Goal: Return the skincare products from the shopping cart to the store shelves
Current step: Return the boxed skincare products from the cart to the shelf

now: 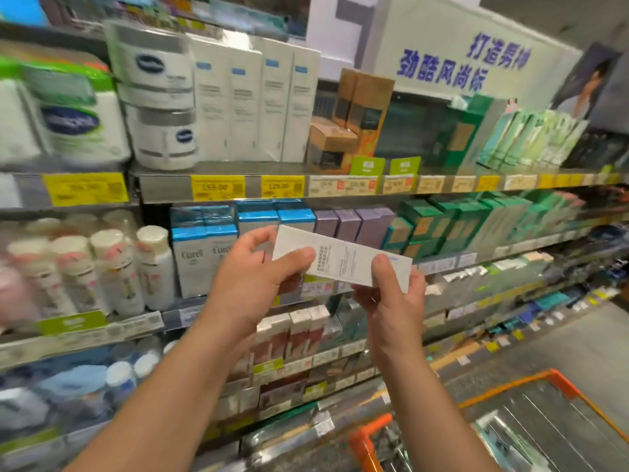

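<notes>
Both hands grasp one white box (342, 255) in front of the shelves (238, 172): left hand (258, 270) fingers pinch its left end, right hand (391, 291) fingers clamp its right end. Matching tall white boxes (252, 107) stand above the fingers; probably turn it upright and lift it there, clear of the cart (476, 420) below.

Both forearms extend forward; left hand (253, 277) and right hand (391, 294) each pinch with thumb and curled fingers.
</notes>
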### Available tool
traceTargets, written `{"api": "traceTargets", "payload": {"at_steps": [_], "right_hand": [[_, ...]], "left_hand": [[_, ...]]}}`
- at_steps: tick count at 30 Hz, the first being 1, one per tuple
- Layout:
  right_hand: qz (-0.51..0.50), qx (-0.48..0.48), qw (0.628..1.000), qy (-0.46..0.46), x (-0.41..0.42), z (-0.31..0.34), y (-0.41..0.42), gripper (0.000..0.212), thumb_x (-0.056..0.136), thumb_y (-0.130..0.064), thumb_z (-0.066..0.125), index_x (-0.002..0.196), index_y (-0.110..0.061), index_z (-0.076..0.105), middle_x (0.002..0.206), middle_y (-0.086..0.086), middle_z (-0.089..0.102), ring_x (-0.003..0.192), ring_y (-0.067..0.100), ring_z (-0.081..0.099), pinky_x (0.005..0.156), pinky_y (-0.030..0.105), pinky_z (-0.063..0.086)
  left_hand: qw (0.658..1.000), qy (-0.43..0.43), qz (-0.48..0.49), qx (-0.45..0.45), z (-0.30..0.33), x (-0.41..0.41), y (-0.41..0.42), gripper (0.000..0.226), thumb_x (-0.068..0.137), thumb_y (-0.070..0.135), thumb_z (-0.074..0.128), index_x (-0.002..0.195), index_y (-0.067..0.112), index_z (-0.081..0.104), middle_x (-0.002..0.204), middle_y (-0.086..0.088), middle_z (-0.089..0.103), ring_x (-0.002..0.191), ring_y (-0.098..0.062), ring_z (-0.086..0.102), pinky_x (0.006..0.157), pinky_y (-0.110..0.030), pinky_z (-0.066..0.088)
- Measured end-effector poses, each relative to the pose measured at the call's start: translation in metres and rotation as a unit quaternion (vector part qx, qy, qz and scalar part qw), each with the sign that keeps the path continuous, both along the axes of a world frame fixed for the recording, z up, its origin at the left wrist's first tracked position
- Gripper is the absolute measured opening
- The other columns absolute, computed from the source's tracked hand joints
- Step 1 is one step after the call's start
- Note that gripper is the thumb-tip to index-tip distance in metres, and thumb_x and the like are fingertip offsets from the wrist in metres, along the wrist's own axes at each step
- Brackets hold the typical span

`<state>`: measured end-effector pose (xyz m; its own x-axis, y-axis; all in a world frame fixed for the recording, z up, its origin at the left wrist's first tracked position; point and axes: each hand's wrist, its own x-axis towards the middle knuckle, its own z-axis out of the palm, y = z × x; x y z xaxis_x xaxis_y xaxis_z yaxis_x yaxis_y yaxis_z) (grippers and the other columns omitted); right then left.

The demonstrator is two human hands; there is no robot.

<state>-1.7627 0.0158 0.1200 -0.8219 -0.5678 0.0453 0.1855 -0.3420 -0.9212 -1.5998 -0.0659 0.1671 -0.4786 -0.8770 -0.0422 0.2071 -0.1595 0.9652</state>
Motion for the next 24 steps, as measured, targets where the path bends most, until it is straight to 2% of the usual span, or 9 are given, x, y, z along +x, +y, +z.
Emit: {"api": "traceTargets", "payload": {"at_steps": [4, 8, 10, 13, 16, 18, 20, 24], "right_hand": [[0.048, -0.015, 0.999, -0.001, 0.022, -0.001, -0.017, 0.063, 0.075, -0.045, 0.080, 0.129, -0.033, 0.050, 0.120, 0.013, 0.067, 0.091, 0.024, 0.068, 0.065, 0.032, 0.057], [0.107, -0.002, 0.994, 0.018, 0.048, 0.000, -0.033, 0.085, 0.058, -0.062, 0.089, 0.129, -0.028, 0.060, 0.118, 0.012, 0.072, 0.088, 0.024, 0.066, 0.064, 0.030, 0.056], [0.124, 0.009, 0.991, 0.048, 0.061, 0.001, -0.041, 0.078, 0.062, -0.061, 0.085, 0.126, -0.023, 0.062, 0.113, 0.009, 0.073, 0.089, 0.026, 0.066, 0.064, 0.030, 0.055], [0.140, 0.022, 0.985, 0.097, 0.080, 0.004, -0.051, 0.061, 0.071, -0.060, 0.076, 0.120, -0.025, 0.064, 0.111, 0.007, 0.074, 0.092, 0.028, 0.068, 0.068, 0.034, 0.056], [0.138, 0.041, 0.979, 0.143, 0.096, 0.009, -0.059, 0.050, 0.072, -0.065, 0.074, 0.112, -0.035, 0.069, 0.114, 0.003, 0.074, 0.100, 0.022, 0.069, 0.075, 0.031, 0.056], [0.135, 0.062, 0.969, 0.198, 0.106, 0.011, -0.062, 0.042, 0.074, -0.068, 0.072, 0.107, -0.043, 0.070, 0.115, 0.000, 0.073, 0.105, 0.019, 0.069, 0.081, 0.032, 0.058], [0.125, 0.087, 0.946, 0.287, 0.111, 0.014, -0.063, 0.041, 0.075, -0.071, 0.071, 0.110, -0.049, 0.067, 0.117, -0.004, 0.067, 0.107, 0.014, 0.066, 0.089, 0.033, 0.057], [0.088, 0.107, 0.884, 0.447, 0.113, 0.029, -0.070, 0.044, 0.079, -0.060, 0.072, 0.118, -0.044, 0.060, 0.113, -0.017, 0.053, 0.109, 0.012, 0.056, 0.086, 0.017, 0.047]], "left_hand": [[0.999, 0.007, 0.025, -0.042, 0.016, 0.025, -0.018, 0.035, 0.086, 0.018, 0.079, 0.116, 0.018, 0.062, 0.088, 0.001, 0.080, 0.078, -0.010, 0.073, 0.071, -0.028, 0.059], [0.995, 0.021, 0.046, -0.084, 0.037, 0.046, -0.042, 0.036, 0.083, 0.016, 0.081, 0.116, 0.016, 0.065, 0.089, 0.000, 0.080, 0.076, -0.009, 0.071, 0.067, -0.024, 0.055], [0.994, 0.028, 0.043, -0.100, 0.047, 0.057, -0.053, 0.041, 0.080, 0.018, 0.083, 0.116, 0.015, 0.065, 0.092, -0.001, 0.079, 0.080, -0.011, 0.071, 0.070, -0.025, 0.055], [0.992, 0.033, 0.032, -0.118, 0.059, 0.073, -0.066, 0.063, 0.062, 0.029, 0.093, 0.117, 0.015, 0.066, 0.099, -0.004, 0.079, 0.089, -0.019, 0.074, 0.080, -0.035, 0.060], [0.990, 0.036, 0.024, -0.135, 0.069, 0.087, -0.073, 0.067, 0.056, 0.032, 0.090, 0.117, 0.015, 0.066, 0.097, -0.004, 0.079, 0.087, -0.019, 0.075, 0.072, -0.032, 0.060], [0.989, 0.034, 0.015, -0.146, 0.076, 0.094, -0.076, 0.065, 0.056, 0.031, 0.086, 0.116, 0.017, 0.065, 0.097, -0.004, 0.080, 0.088, -0.019, 0.076, 0.070, -0.029, 0.059], [0.987, 0.025, 0.005, -0.161, 0.079, 0.097, -0.079, 0.066, 0.053, 0.032, 0.088, 0.114, 0.019, 0.066, 0.098, -0.005, 0.079, 0.092, -0.022, 0.076, 0.073, -0.033, 0.060], [0.985, 0.017, 0.006, -0.172, 0.087, 0.093, -0.087, 0.070, 0.049, 0.034, 0.090, 0.114, 0.019, 0.067, 0.100, -0.006, 0.079, 0.096, -0.027, 0.077, 0.084, -0.045, 0.063]]}}
